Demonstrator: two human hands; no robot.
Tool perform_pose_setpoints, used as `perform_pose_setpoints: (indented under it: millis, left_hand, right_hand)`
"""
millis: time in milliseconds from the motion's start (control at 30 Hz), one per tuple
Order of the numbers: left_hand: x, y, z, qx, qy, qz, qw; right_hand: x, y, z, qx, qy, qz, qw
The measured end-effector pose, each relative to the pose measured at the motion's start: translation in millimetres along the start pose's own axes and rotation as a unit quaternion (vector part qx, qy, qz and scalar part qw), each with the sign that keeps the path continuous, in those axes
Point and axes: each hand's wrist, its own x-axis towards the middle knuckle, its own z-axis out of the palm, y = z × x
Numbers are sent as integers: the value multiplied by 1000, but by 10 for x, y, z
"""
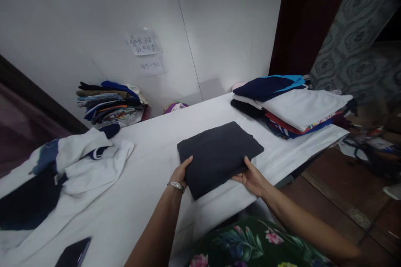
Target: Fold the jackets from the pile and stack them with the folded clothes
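A folded dark navy garment (219, 154) lies on the white table (150, 183) in front of me. My left hand (181, 172) grips its near left corner, thumb on top and fingers under the cloth. At the near right edge my right hand (252, 176) holds the same garment, thumb above and fingers tucked beneath. A silver watch sits on my left wrist.
A stack of folded clothes (291, 106) sits at the right end of the table. Another folded pile (111, 102) stands at the back by the wall. Unfolded white and navy garments (72, 167) lie at the left. A dark phone (73, 252) rests near the front edge.
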Motion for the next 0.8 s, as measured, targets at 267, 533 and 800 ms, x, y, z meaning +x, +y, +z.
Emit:
perform_pose_setpoints:
  millis: [267, 533, 800]
  left_hand:
    - [-49, -237, -18, -28, 9, 1, 1000]
    - [-33, -159, -159, -25, 21, 92, 995]
    - [142, 117, -789, 70, 56, 19, 996]
  right_hand:
    - [119, -28, 69, 23, 91, -50, 994]
    - [198, 43, 158, -4, 95, -51, 994]
    - [-176, 305, 243, -103, -48, 156, 981]
